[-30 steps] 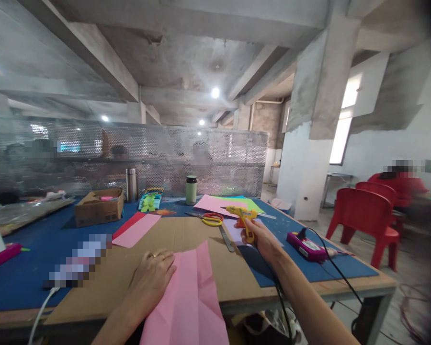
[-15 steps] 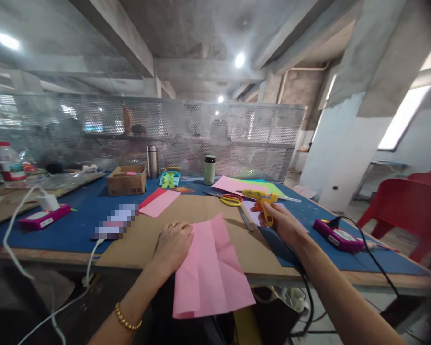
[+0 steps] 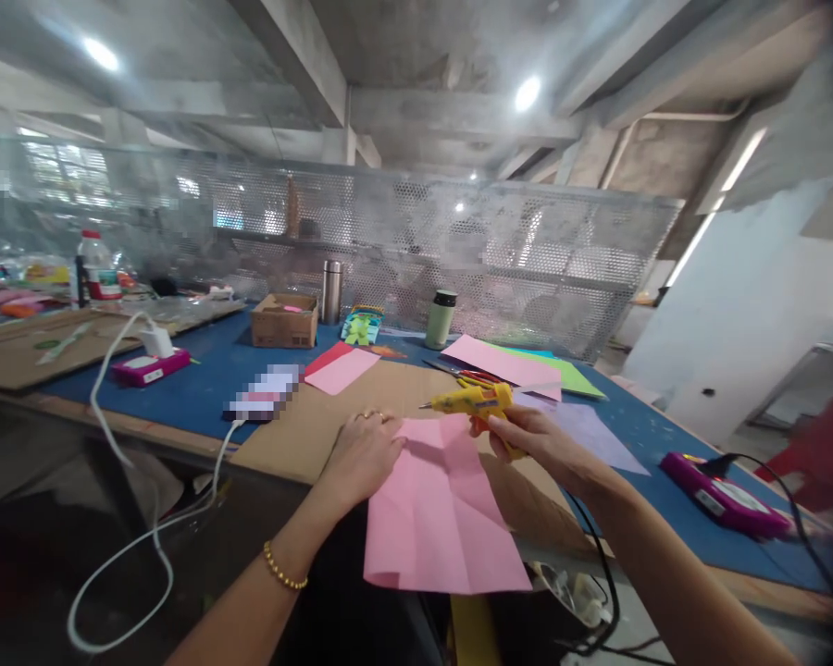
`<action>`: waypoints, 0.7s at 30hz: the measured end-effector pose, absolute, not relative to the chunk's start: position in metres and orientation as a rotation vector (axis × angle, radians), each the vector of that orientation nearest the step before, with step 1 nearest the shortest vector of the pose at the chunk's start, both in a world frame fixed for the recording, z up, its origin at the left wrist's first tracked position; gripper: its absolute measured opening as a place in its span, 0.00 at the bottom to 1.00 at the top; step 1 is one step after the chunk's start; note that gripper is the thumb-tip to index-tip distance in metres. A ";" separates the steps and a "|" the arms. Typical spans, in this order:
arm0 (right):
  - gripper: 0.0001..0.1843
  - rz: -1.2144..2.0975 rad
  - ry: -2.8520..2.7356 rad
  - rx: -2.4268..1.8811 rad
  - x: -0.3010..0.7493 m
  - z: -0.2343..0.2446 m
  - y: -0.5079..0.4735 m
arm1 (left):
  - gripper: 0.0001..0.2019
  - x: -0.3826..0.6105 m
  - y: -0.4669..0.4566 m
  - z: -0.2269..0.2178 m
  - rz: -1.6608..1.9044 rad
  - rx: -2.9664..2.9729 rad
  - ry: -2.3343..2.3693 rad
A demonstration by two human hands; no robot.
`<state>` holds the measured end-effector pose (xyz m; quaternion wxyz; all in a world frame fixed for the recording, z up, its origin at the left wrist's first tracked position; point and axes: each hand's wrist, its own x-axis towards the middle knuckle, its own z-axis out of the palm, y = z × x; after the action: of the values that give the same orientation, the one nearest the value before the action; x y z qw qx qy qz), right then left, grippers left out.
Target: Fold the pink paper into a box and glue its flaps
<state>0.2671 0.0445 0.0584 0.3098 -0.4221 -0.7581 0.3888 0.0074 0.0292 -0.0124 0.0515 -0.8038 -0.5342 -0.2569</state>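
My left hand [image 3: 367,458] grips the upper left edge of a creased pink sheet of paper [image 3: 441,518], its fingers bent over the sheet. The paper hangs past the table's front edge, its lower left corner curled. In my right hand [image 3: 538,439] is a yellow hot glue gun [image 3: 476,400], my fingers wrapped round its handle and its nozzle pointing left above the top of the paper. A black cord [image 3: 597,546] hangs below my right wrist. Scissors [image 3: 468,375] with red and yellow handles lie just behind the glue gun, partly hidden.
Brown cardboard [image 3: 284,453] covers part of the blue tabletop [image 3: 208,333]. Farther back stand a small box [image 3: 284,322], a steel flask [image 3: 331,291] and a green bottle [image 3: 441,319]. Coloured sheets [image 3: 503,361] lie behind the glue gun. Purple power strips [image 3: 722,495] sit at both sides.
The glue gun in my right hand has moved left, from beside the paper to over its top edge. My view has turned slightly left. My left hand stays on the paper.
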 end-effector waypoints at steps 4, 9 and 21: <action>0.24 1.015 -1.990 -1.100 0.260 0.053 0.053 | 0.16 0.006 0.030 -0.012 -0.780 -2.451 -1.611; 0.22 0.955 -1.996 -1.153 0.255 0.051 0.060 | 0.19 0.003 0.032 -0.012 -0.845 -2.492 -1.668; 0.19 0.922 -2.127 -1.126 0.255 0.049 0.068 | 0.20 -0.002 0.041 -0.021 -1.084 -2.516 -1.803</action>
<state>0.2551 0.0679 0.0490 0.2783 -0.4197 -0.7927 0.3436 -0.0023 0.0411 -0.0208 -0.0688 -0.7654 -0.5484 -0.3297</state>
